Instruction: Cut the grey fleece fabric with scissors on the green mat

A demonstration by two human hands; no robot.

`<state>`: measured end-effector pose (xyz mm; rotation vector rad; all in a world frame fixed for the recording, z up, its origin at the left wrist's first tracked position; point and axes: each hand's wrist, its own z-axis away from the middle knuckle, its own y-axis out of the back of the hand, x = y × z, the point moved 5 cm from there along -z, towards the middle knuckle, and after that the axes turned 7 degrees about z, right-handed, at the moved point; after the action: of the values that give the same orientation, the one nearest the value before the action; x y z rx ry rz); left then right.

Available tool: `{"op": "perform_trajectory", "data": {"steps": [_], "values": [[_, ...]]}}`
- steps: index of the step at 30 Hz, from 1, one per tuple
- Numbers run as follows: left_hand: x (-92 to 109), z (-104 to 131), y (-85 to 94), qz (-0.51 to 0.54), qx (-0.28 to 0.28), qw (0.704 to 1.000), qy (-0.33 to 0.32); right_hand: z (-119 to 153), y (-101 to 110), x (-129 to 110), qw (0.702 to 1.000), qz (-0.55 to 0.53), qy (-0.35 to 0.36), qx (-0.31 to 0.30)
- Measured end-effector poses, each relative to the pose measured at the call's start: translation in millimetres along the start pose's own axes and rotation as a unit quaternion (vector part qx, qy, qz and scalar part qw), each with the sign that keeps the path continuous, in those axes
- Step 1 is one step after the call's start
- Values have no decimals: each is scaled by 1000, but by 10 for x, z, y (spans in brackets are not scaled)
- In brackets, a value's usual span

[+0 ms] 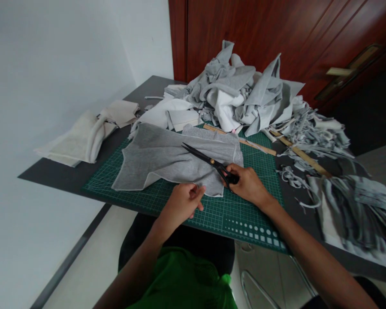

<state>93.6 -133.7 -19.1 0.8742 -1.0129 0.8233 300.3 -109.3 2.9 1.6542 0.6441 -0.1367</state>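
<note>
Black scissors (209, 160) with a brass-coloured pivot lie over a grey cloth, their closed blades pointing to the upper left. My right hand (247, 183) is wrapped round the scissors' handles at the cloth's right part. The grey cloth (170, 154) is spread, with some folds, on a green cutting mat (212, 216). My left hand (183, 201) is just in front of the cloth's near edge, above the mat, with its fingers curled; whether anything is between them is too small to tell.
A large heap of grey and white cloth (231, 86) stands at the back. White pieces (80, 137) lie at the left. Wooden rulers (260, 147) (300, 153) lie behind and right, beside thin scraps (321, 128). Folded cloth (357, 210) is stacked at the right edge.
</note>
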Motion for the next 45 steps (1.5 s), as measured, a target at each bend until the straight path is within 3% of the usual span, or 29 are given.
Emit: {"op": "perform_trajectory", "data": {"steps": [5, 10, 21, 25, 29, 36, 45], "values": [[-9, -2, 28, 38, 33, 998, -45, -7, -8, 25, 1000, -3, -10, 0], [-33, 60, 65, 94, 20, 995, 0, 0, -4, 30, 1000, -5, -10, 0], [-64, 79, 36, 84, 30, 995, 47, -4, 2, 15, 1000, -1, -3, 6], [-85, 40, 9, 59, 23, 997, 35, -2, 3, 12, 1000, 6, -3, 4], [-85, 54, 21, 112, 16, 993, 18, -5, 1, 14, 1000, 0, -3, 3], [-46, 168, 88, 118, 20, 993, 10, -3, 1, 17, 1000, 7, -15, 4], [-128, 436, 189, 50, 4, 999, -5, 31, 2, -45, 994, 110, -24, 4]]}}
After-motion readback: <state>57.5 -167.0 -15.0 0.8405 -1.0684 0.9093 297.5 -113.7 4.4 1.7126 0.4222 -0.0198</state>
